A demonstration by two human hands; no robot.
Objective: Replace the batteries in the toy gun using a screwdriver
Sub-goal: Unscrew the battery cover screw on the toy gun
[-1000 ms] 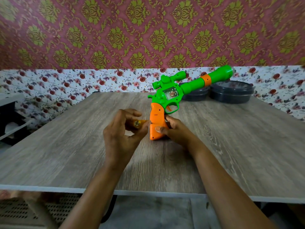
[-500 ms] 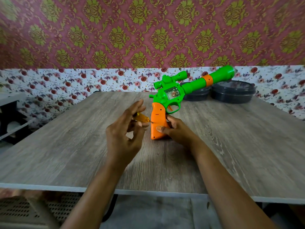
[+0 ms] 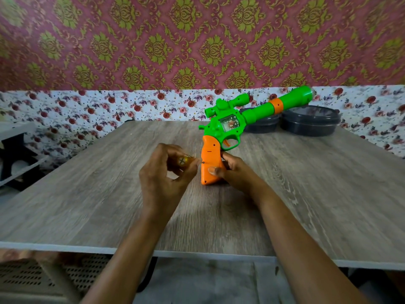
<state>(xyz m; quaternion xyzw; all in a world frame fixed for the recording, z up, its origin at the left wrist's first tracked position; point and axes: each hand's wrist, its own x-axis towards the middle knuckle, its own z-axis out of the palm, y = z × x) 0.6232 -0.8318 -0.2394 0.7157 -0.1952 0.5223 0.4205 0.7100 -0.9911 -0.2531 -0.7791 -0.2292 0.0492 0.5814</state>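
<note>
The toy gun (image 3: 228,123) has a green body and barrel and an orange handle. It stands on the butt of its handle in the middle of the wooden table (image 3: 87,194), barrel pointing up to the right. My right hand (image 3: 228,170) grips the orange handle from the right, thumb on its near face. My left hand (image 3: 162,178) holds a small yellow screwdriver (image 3: 184,160) in its curled fingers. The tip touches a screw on the handle's left side. Most of the screwdriver is hidden by my fingers.
Two dark round lidded containers (image 3: 311,120) sit at the back right of the table, behind the gun's barrel. A white and black shelf unit (image 3: 15,150) stands to the left of the table. The table's near edge runs just below my forearms.
My left hand's fingers have curled back round the screwdriver after being stretched out half a second ago, a turning motion. The gun and my right hand have stayed where they were.
</note>
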